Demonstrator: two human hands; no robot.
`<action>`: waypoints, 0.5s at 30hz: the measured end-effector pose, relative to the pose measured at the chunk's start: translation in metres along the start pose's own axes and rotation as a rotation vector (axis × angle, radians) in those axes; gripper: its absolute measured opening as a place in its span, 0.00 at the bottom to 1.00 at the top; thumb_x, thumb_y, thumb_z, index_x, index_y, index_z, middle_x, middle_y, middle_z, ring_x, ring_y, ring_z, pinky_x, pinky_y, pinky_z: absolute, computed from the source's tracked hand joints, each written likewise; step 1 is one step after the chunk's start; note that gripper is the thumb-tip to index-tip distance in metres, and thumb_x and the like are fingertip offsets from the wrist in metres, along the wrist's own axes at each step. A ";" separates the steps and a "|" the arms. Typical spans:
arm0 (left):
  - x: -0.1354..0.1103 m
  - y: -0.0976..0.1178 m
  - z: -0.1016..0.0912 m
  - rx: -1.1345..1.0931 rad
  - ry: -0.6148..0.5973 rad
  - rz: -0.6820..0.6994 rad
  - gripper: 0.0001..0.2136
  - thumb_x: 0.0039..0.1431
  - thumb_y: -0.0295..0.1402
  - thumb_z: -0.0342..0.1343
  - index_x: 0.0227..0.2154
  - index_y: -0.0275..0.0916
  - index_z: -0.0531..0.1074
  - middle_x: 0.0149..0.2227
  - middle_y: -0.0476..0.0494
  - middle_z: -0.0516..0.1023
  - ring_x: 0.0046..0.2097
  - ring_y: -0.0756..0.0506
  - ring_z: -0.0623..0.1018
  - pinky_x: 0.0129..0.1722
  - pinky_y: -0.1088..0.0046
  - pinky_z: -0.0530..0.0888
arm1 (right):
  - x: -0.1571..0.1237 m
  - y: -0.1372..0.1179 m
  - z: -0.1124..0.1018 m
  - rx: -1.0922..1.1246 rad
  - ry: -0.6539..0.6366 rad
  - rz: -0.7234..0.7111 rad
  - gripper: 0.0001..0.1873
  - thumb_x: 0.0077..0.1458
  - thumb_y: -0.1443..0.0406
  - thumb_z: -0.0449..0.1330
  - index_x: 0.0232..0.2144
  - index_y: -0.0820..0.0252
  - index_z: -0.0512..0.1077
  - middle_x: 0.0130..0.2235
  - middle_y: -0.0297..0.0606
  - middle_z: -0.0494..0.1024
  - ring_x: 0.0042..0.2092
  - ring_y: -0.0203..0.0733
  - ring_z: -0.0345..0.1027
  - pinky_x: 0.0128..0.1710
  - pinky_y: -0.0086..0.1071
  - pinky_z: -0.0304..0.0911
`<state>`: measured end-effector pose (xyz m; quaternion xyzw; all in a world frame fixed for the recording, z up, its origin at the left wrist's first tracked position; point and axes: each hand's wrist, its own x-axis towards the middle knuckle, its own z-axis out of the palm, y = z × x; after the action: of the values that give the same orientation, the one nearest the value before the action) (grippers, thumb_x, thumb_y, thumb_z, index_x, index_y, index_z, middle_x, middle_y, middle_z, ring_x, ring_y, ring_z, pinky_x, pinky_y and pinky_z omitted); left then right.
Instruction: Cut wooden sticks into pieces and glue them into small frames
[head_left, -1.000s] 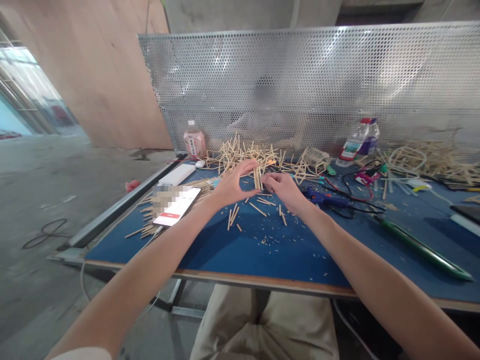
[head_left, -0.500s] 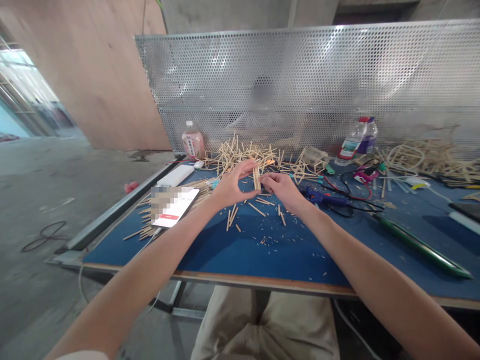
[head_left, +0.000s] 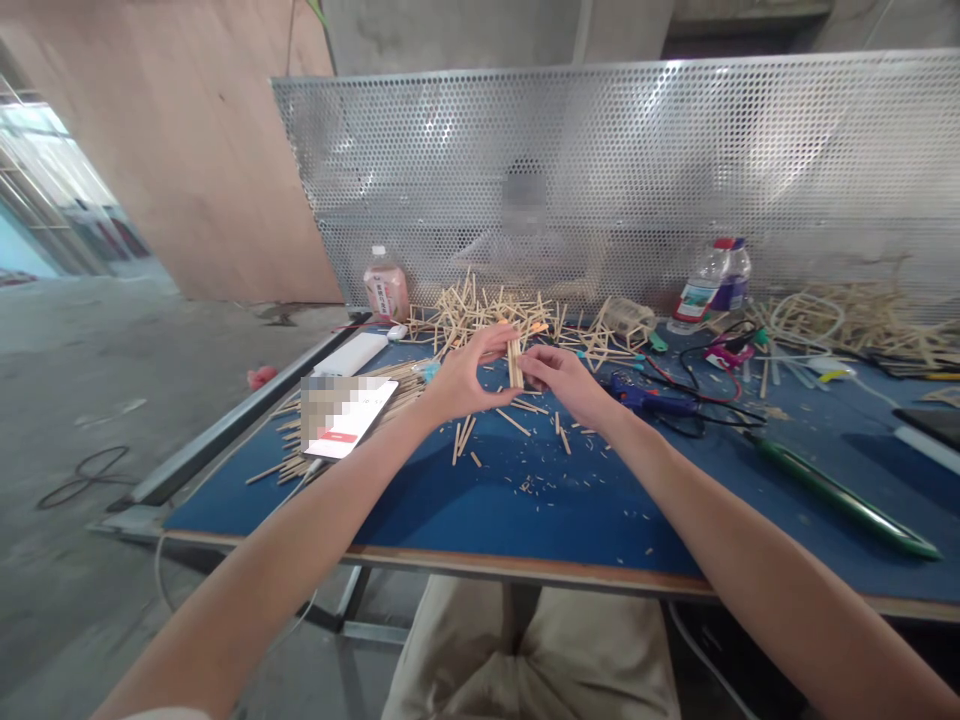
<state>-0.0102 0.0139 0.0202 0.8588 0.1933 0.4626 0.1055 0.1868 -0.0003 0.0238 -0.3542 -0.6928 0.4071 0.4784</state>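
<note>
A small bundle of short wooden sticks (head_left: 515, 362) stands upright above the table, its ends between the thumb and fingers of my left hand (head_left: 471, 375). My right hand (head_left: 561, 378) is closed in a pinch at the bundle's right side, its fingertips against the sticks. Whatever lies between those fingertips is hidden. Below the hands, a few loose stick pieces (head_left: 513, 420) and small wood shavings are scattered on the blue tabletop (head_left: 450, 510).
A pile of sticks (head_left: 480, 300) lies at the back against a perforated metal panel (head_left: 600, 150). Left are a phone (head_left: 352, 420) on more sticks and a bottle (head_left: 386, 285). Right are a blue glue gun (head_left: 652, 398), cables, a clear jar (head_left: 628, 316) and a long green tool (head_left: 840, 495).
My right hand's fingertips have moved slightly left and now press against the side of the bundle. My left hand keeps its hold on the sticks.
</note>
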 end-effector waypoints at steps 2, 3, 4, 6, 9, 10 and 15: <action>0.000 0.002 0.000 -0.021 0.002 -0.001 0.36 0.53 0.37 0.65 0.62 0.46 0.54 0.60 0.37 0.70 0.59 0.39 0.73 0.58 0.54 0.75 | 0.000 0.001 0.000 0.008 0.002 -0.014 0.17 0.53 0.51 0.63 0.26 0.57 0.70 0.24 0.27 0.63 0.26 0.32 0.53 0.28 0.30 0.53; 0.000 0.002 0.001 -0.030 0.000 0.003 0.37 0.52 0.37 0.65 0.62 0.45 0.54 0.60 0.37 0.70 0.59 0.39 0.73 0.58 0.54 0.75 | 0.000 0.002 0.000 0.023 -0.004 -0.008 0.16 0.53 0.51 0.63 0.27 0.57 0.72 0.25 0.28 0.66 0.26 0.32 0.56 0.29 0.30 0.56; 0.000 0.003 0.001 -0.034 -0.004 0.011 0.37 0.52 0.37 0.65 0.62 0.45 0.54 0.60 0.37 0.70 0.59 0.39 0.73 0.58 0.54 0.75 | 0.000 0.003 0.000 0.046 -0.016 0.008 0.16 0.53 0.51 0.63 0.28 0.57 0.74 0.26 0.30 0.69 0.27 0.33 0.60 0.31 0.31 0.59; 0.001 0.004 0.002 -0.035 -0.015 0.027 0.37 0.53 0.38 0.65 0.63 0.46 0.53 0.60 0.37 0.71 0.59 0.39 0.74 0.58 0.54 0.75 | 0.001 0.006 0.002 0.099 -0.035 0.051 0.15 0.52 0.51 0.65 0.30 0.56 0.77 0.29 0.34 0.76 0.31 0.36 0.68 0.36 0.34 0.65; 0.001 0.004 0.002 -0.028 -0.032 0.025 0.38 0.53 0.40 0.65 0.63 0.48 0.52 0.60 0.38 0.70 0.60 0.38 0.73 0.58 0.52 0.74 | 0.001 0.007 0.003 0.118 -0.016 0.082 0.15 0.51 0.51 0.66 0.32 0.56 0.80 0.32 0.38 0.81 0.35 0.40 0.74 0.40 0.37 0.68; 0.001 0.003 0.002 -0.027 -0.037 0.020 0.38 0.53 0.40 0.65 0.64 0.49 0.52 0.61 0.38 0.70 0.60 0.37 0.72 0.58 0.51 0.74 | 0.001 0.007 0.003 0.111 -0.008 0.084 0.15 0.51 0.52 0.66 0.31 0.56 0.80 0.33 0.39 0.82 0.35 0.40 0.74 0.40 0.37 0.68; 0.001 -0.002 0.000 -0.011 -0.082 0.004 0.43 0.52 0.42 0.66 0.66 0.50 0.49 0.66 0.38 0.63 0.62 0.37 0.71 0.60 0.53 0.72 | 0.000 0.004 0.003 0.084 0.014 0.075 0.14 0.53 0.52 0.65 0.31 0.56 0.80 0.32 0.40 0.82 0.36 0.42 0.75 0.40 0.38 0.69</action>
<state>-0.0100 0.0166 0.0199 0.8769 0.1847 0.4281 0.1170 0.1843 0.0008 0.0196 -0.3624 -0.6580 0.4508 0.4822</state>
